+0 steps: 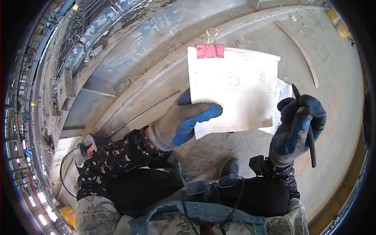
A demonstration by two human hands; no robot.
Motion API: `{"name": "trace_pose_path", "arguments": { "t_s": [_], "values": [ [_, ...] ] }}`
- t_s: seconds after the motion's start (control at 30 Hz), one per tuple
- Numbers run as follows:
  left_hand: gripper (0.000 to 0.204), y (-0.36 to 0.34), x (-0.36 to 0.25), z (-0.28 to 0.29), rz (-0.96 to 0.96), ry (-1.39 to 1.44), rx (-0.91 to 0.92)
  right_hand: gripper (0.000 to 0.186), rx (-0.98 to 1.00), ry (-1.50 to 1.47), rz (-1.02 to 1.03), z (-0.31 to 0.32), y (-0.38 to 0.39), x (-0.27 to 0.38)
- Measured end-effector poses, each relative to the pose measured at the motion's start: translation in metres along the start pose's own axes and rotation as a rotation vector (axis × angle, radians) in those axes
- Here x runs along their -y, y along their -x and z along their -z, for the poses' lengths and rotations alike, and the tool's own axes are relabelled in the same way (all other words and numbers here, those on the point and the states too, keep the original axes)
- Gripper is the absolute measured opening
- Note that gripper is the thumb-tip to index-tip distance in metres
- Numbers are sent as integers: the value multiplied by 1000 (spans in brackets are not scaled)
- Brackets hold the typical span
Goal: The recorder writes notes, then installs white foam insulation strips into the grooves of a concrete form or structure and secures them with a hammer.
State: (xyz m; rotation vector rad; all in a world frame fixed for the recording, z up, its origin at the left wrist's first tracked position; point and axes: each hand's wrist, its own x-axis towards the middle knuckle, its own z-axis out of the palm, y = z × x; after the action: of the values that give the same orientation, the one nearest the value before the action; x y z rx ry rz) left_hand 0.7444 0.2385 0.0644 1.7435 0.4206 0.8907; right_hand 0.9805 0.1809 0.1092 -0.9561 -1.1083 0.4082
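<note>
Clearly, I have paper in the left hand: its grey-and-blue glove pinches the left edge of a sheaf of sheets, thumb flat across the front, the other fingers mostly hidden behind. The sheaf sits in the centre of my frame, a little right of the middle, with ruled lines and handwriting on its face. A pink binder clip bites its top edge near the left corner, wire handles pointing up. Behind its right side I see a second, paler sheet poking out.

At right of the frame, the right hand, gloved alike, is curled closed around a dark, slender stick, pen-like, tilted, its ends showing above and below the fist. It is just beside the sheets; I can't tell whether it touches them. At upper right, a curved-looking wooden strip lies on the grey surface.
</note>
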Motion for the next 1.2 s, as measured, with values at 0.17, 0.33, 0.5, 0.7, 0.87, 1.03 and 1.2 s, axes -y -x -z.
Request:
{"name": "trace_pose_path", "arguments": {
  "t_s": [0.17,0.33,0.5,0.7,0.87,1.03,1.2],
  "values": [
    [30,7,5,-2,18,6,20,40,-10,16,49,-4,3,-9],
    [26,-10,-20,-12,457,688,-104,43,25,-33,-2,3,3,-13],
    [26,-8,-4,1,72,172,-19,45,64,63,43,-1,0,-8],
    [28,-4,-14,1,298,257,21,66,249,15,-133,-2,3,-8],
    [27,7,14,15,97,-6,145,39,316,38,-85,5,-4,-14],
    [23,8,16,13,121,78,86,31,261,-52,-264,2,-6,-9],
    [26,7,32,26,-83,-176,202,36,288,-87,-286,14,-13,-13]
  ]
}}
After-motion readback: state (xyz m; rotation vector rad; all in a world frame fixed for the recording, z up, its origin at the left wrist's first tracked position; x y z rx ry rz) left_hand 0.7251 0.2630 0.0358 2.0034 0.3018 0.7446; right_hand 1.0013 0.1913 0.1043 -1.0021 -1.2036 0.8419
